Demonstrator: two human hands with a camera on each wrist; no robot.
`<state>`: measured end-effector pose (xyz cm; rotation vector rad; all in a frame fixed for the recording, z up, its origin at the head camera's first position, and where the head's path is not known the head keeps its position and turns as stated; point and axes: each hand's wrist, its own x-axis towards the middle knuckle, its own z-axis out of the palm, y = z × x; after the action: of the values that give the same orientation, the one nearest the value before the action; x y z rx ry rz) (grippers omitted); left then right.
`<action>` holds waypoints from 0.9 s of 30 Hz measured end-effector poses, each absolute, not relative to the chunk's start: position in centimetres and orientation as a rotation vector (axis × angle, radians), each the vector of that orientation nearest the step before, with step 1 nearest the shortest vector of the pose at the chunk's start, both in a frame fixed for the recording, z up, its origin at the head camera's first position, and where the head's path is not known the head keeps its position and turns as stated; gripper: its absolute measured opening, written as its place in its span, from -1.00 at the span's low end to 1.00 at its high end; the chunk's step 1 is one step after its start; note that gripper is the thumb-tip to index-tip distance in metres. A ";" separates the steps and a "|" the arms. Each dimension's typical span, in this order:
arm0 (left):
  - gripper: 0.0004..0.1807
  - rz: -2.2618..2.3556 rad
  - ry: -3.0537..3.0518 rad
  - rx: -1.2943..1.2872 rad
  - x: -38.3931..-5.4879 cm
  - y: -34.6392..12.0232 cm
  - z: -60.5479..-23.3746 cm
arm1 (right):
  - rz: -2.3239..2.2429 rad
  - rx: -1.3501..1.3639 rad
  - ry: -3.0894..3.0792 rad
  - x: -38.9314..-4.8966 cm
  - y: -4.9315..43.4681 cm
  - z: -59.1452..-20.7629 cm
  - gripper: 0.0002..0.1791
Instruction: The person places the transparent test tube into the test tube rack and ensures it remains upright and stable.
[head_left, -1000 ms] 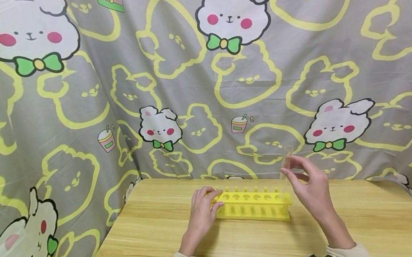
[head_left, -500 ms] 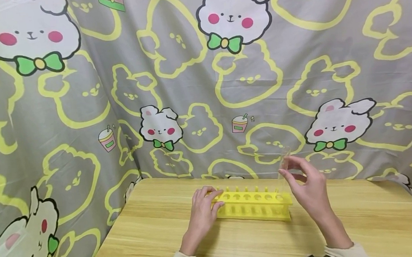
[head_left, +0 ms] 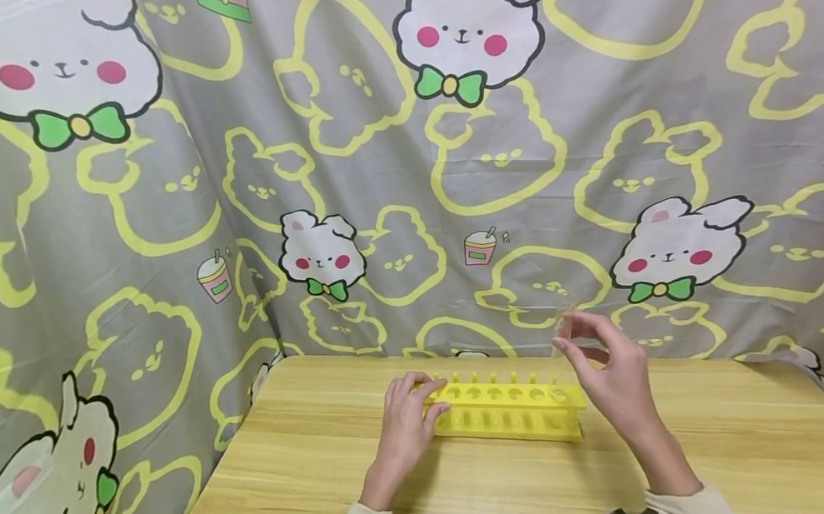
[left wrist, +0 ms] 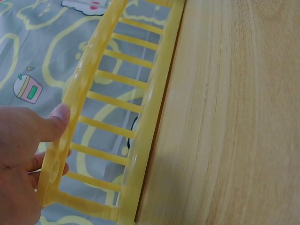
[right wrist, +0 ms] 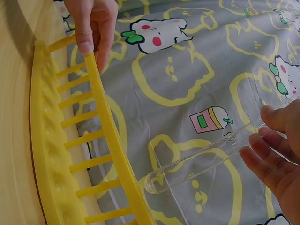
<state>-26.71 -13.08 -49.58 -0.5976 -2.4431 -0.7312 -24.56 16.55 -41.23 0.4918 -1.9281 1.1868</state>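
My left hand [head_left: 401,416] grips the yellow rack [head_left: 506,405] by one end; my right hand [head_left: 618,365] pinches a clear tube [right wrist: 201,158] above the other.

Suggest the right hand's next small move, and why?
Probably ease the right hand down, guiding the clear tube into the rightmost hole of the yellow rack. The tube is held near its upper end, its rounded end pointing down close to the rack's right end, while the left hand grips the rack's other end.
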 end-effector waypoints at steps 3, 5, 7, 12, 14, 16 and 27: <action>-0.59 -0.735 -2.447 -0.596 -26.7 -13.1 -49.6 | 1.185 0.492 -1.930 -24.5 16.4 -41.2 -0.56; -0.59 -0.737 -2.447 -0.595 -26.7 -13.2 -49.6 | 1.183 0.494 -1.936 -24.6 16.4 -41.1 -0.56; -0.60 -0.742 -2.446 -0.597 -26.7 -13.2 -49.6 | 1.181 0.498 -1.942 -24.6 16.3 -41.1 -0.57; -0.61 -0.736 -2.442 -0.605 -26.7 -13.2 -49.6 | 1.193 0.520 -1.933 -24.8 16.1 -41.3 -0.57; -0.61 -0.735 -2.442 -0.608 -26.7 -13.2 -49.6 | 1.208 0.524 -1.928 -24.8 16.0 -41.3 -0.57; -0.61 -0.735 -2.443 -0.609 -26.7 -13.2 -49.6 | 1.214 0.531 -1.920 -24.7 15.9 -41.3 -0.56; -0.62 -0.736 -2.446 -0.595 -26.7 -13.1 -49.6 | 1.187 0.545 -1.907 -24.8 15.5 -41.0 -0.54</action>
<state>-26.69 -13.12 -49.57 -0.5951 -2.4464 -0.7356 -24.85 15.51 -41.02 0.5451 -1.9073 1.1873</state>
